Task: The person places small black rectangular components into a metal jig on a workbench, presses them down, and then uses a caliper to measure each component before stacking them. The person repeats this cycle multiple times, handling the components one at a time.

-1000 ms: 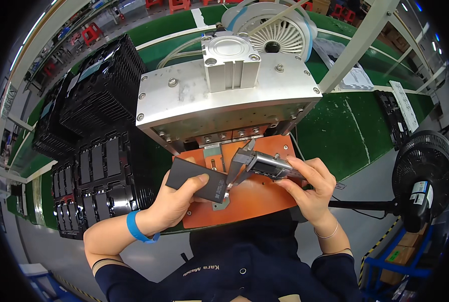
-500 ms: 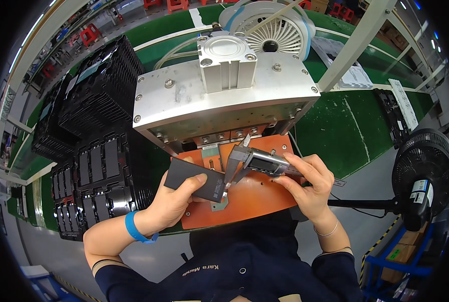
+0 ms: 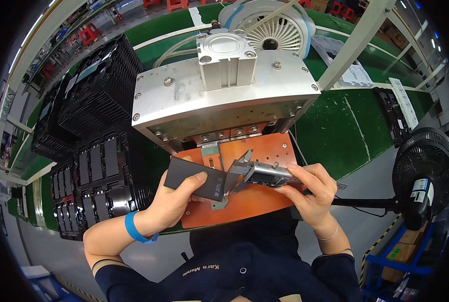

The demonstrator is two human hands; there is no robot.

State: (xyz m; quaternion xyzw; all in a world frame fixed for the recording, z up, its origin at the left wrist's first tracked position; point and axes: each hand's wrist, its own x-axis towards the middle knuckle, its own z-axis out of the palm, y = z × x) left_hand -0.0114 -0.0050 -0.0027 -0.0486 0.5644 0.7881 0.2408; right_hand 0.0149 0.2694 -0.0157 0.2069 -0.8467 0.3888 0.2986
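A flat black rectangular battery [image 3: 182, 172] rests in my left hand [image 3: 166, 206]; the thumb presses on its top face and the fingers are underneath. In my right hand [image 3: 312, 194] is a digital caliper [image 3: 267, 174], pinched between thumb and fingers at its right end. The caliper's jaws point left, right beside the battery's right end; whether they touch it I cannot tell. Both things are held above an orange plate [image 3: 264, 201] with a small metal fixture piece [image 3: 218, 205], in front of a silver metal press [image 3: 184, 103].
Black trays [image 3: 91, 166] with similar flat black pieces lie at left, with taller tray stacks [image 3: 101, 83] behind. A white fan [image 3: 280, 32] stands behind the press, a black fan [image 3: 420, 171] at right. A metal post [image 3: 357, 43] rises at the back right.
My right hand has shifted slightly right and turned the caliper, so its jaws sit a little farther from the battery's end. The left hand and battery have hardly moved.
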